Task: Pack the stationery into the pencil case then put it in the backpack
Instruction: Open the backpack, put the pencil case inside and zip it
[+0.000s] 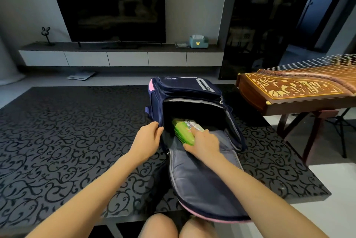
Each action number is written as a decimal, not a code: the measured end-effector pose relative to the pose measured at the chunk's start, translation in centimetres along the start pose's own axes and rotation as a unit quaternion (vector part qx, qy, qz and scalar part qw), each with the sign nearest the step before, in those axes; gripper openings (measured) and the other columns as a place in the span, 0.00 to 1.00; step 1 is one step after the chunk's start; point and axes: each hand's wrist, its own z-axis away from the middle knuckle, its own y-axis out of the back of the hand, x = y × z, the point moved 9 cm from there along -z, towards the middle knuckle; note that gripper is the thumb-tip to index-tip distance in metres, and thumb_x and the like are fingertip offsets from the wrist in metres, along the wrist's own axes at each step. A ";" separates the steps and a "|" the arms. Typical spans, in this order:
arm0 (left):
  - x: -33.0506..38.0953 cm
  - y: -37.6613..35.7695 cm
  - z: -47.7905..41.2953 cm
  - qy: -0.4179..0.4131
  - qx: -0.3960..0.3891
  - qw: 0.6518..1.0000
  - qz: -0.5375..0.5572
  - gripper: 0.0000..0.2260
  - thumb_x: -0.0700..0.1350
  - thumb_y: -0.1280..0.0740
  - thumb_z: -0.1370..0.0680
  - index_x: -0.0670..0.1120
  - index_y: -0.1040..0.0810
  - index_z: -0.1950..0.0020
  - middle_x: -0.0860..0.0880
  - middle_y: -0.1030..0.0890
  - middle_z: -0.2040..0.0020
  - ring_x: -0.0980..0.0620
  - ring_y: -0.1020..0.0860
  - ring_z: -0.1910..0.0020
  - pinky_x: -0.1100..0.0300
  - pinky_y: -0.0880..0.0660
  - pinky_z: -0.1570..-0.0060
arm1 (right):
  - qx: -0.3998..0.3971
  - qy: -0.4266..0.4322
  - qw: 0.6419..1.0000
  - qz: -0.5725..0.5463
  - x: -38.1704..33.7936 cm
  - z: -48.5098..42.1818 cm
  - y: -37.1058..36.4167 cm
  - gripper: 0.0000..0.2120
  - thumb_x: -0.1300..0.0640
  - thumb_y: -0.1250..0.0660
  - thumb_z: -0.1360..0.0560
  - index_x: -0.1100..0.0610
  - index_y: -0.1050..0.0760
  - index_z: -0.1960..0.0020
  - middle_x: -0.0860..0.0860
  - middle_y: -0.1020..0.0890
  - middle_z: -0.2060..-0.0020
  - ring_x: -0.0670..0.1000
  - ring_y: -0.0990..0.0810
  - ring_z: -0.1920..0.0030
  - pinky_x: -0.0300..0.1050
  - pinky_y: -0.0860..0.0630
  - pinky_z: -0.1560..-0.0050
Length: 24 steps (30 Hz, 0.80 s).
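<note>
Dim living-room light falls on our low black table (67, 141), whose top is covered in a curling vine pattern. On it lies our navy backpack (185, 91) with pink trim, front pockets facing up and its main compartment unzipped toward us. The grey-lined flap (200, 183) is folded down flat from the opening and hangs over the table's near edge, above our knees (159, 226).

Our left hand (147, 138) grips the left rim of the backpack's opening, fingers curled round the fabric and holding it wide. Our right hand (204, 142) grasps the green pencil case (181, 131), fingers laid over its top and the thumb hooked at its near end. The pencil case sits in the mouth of the main compartment, tilted, its far end with a pale printed picture already inside the dark interior and its near end resting on the grey lining.

Right of the backpack stands a guzheng (289, 87) on a stand, its inlaid end nearest the bag. Beyond the backpack a large dark television (107, 6) stands on a long white console (123, 58), with a teal tissue box (198, 42) at the console's right end and a small rabbit-eared ornament (46, 35) at its left. A bathroom scale (81, 76) lies on the floor under the console.
</note>
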 end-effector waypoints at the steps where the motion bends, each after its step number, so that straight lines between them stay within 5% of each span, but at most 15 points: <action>1: -0.2 -0.2 0.2 -0.009 -0.015 1.000 0.000 0.19 0.42 0.41 0.20 0.50 0.43 0.69 0.51 0.36 0.73 0.54 0.38 0.74 0.62 0.43 0.72 | -0.012 -0.009 1.000 -0.023 -0.2 -1.2 -0.8 0.35 0.39 0.32 0.32 0.51 0.37 0.29 0.62 0.26 0.41 0.61 0.26 0.42 0.51 0.27 0.45; 5: -2.8 -0.6 0.5 -0.001 -0.041 0.999 -0.002 0.16 0.43 0.41 0.20 0.48 0.40 0.67 0.50 0.35 0.73 0.53 0.38 0.73 0.58 0.42 0.71 | -0.115 -0.010 0.981 -0.155 -0.1 -4.2 -4.2 0.40 0.49 0.29 0.30 0.53 0.47 0.25 0.66 0.40 0.29 0.65 0.38 0.30 0.52 0.37 0.32; 7: -3.8 -0.4 0.8 0.003 -0.037 0.999 0.007 0.15 0.43 0.41 0.20 0.47 0.39 0.66 0.51 0.35 0.73 0.53 0.38 0.74 0.60 0.42 0.71 | -0.111 0.027 0.984 -0.134 0.4 -4.1 -4.3 0.35 0.56 0.31 0.29 0.55 0.42 0.26 0.64 0.36 0.30 0.63 0.33 0.32 0.47 0.35 0.35; 10: -4.2 -1.1 1.3 -0.014 -0.057 0.998 0.012 0.18 0.43 0.41 0.20 0.50 0.43 0.68 0.51 0.36 0.73 0.52 0.38 0.74 0.60 0.42 0.71 | -0.043 0.045 0.997 -0.053 0.2 -4.4 -3.6 0.24 0.52 0.29 0.29 0.62 0.29 0.37 0.60 0.23 0.40 0.60 0.24 0.41 0.48 0.29 0.46; 14: -4.0 -1.9 2.1 -0.023 -0.075 0.997 -0.005 0.16 0.44 0.40 0.20 0.49 0.41 0.66 0.52 0.35 0.73 0.53 0.36 0.73 0.61 0.41 0.71 | -0.023 0.042 0.999 0.022 -1.5 -4.8 -3.6 0.24 0.46 0.32 0.27 0.62 0.29 0.41 0.59 0.22 0.43 0.61 0.22 0.44 0.50 0.26 0.49; 16: -5.6 -2.0 2.5 0.042 -0.080 0.993 0.069 0.12 0.47 0.39 0.20 0.45 0.33 0.63 0.51 0.30 0.70 0.53 0.32 0.71 0.61 0.35 0.67 | -0.008 0.046 0.999 0.026 -1.5 -4.0 -3.2 0.23 0.46 0.34 0.26 0.60 0.30 0.39 0.57 0.23 0.42 0.60 0.22 0.44 0.50 0.26 0.49; 18: -8.0 -3.0 3.9 0.184 -0.094 0.936 0.284 0.12 0.52 0.37 0.23 0.43 0.27 0.57 0.46 0.25 0.62 0.52 0.28 0.63 0.58 0.30 0.59 | 0.012 0.056 0.998 0.002 -1.1 -2.5 -2.4 0.22 0.48 0.35 0.25 0.57 0.31 0.35 0.55 0.24 0.39 0.58 0.24 0.42 0.50 0.26 0.47; 20: -10.3 -5.6 6.5 0.326 -0.105 0.843 0.415 0.10 0.45 0.37 0.26 0.42 0.25 0.48 0.42 0.23 0.50 0.48 0.25 0.52 0.56 0.28 0.55 | 0.012 0.087 0.995 -0.056 -0.7 -0.2 -1.4 0.19 0.50 0.37 0.24 0.55 0.29 0.35 0.52 0.23 0.39 0.56 0.24 0.40 0.50 0.26 0.46; 22: -10.6 -7.9 8.2 0.362 -0.151 0.838 0.379 0.19 0.29 0.43 0.27 0.40 0.29 0.38 0.43 0.25 0.43 0.47 0.27 0.43 0.58 0.26 0.56 | -0.023 0.124 0.985 -0.118 -0.3 2.7 -0.7 0.14 0.52 0.38 0.23 0.52 0.24 0.39 0.48 0.20 0.41 0.51 0.23 0.40 0.47 0.26 0.43; 24: -9.2 -8.9 9.2 0.354 -0.168 0.847 0.359 0.23 0.24 0.45 0.28 0.40 0.32 0.36 0.45 0.24 0.50 0.49 0.25 0.50 0.60 0.28 0.59 | -0.083 0.153 0.973 -0.149 0.5 6.0 -0.2 0.13 0.58 0.39 0.23 0.50 0.22 0.42 0.47 0.19 0.42 0.48 0.24 0.40 0.44 0.28 0.40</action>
